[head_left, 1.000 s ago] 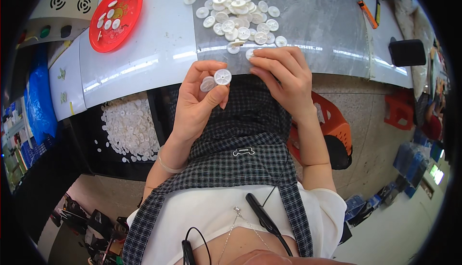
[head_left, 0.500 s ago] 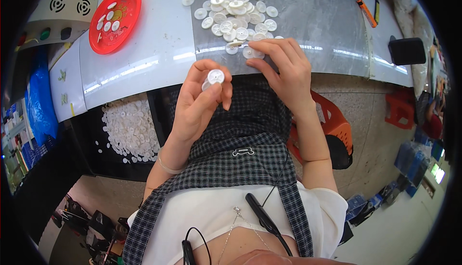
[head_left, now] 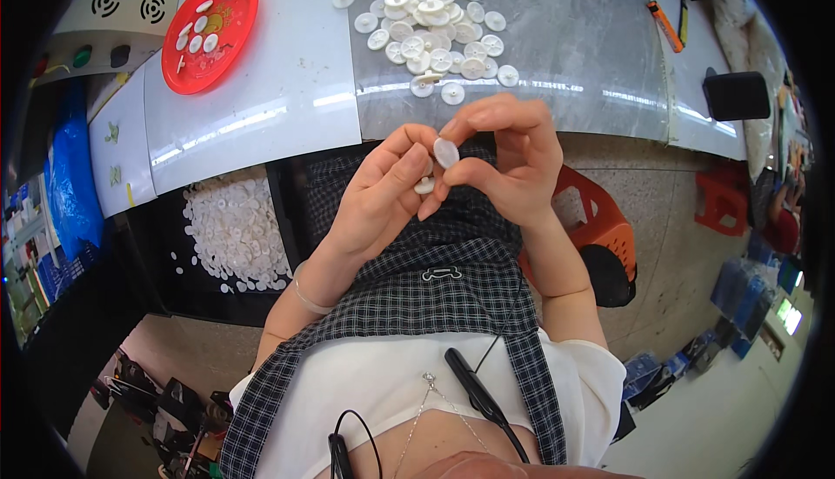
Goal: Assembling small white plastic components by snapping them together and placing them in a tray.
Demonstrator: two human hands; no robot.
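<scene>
Close together in front of the table edge, my two hands meet over my lap. A white plastic disc [head_left: 446, 153] shows its smooth face at the fingertips of my right hand [head_left: 513, 162], which pinches it. My left hand [head_left: 380, 188] is closed round small white discs; the edge of one disc [head_left: 424, 185] sticks out below its thumb. How many it holds is hidden by the fingers. Beyond the hands lies a heap of similar white wheel-like discs [head_left: 435, 23] with raised hubs, and a single disc [head_left: 452, 93] rests near the table edge.
On the left of the table [head_left: 270, 70] a red plate [head_left: 177, 79] bears several white discs. Below it, a black tray [head_left: 165, 281] contains many small white pieces. An orange cutter knife [head_left: 664, 27] and a black flat device [head_left: 736, 94] lie right. An orange stool [head_left: 600, 227] stands beside me.
My right hand has come back from the heap toward my left hand and now pinches a disc there. The left hand has moved slightly right and turned.
</scene>
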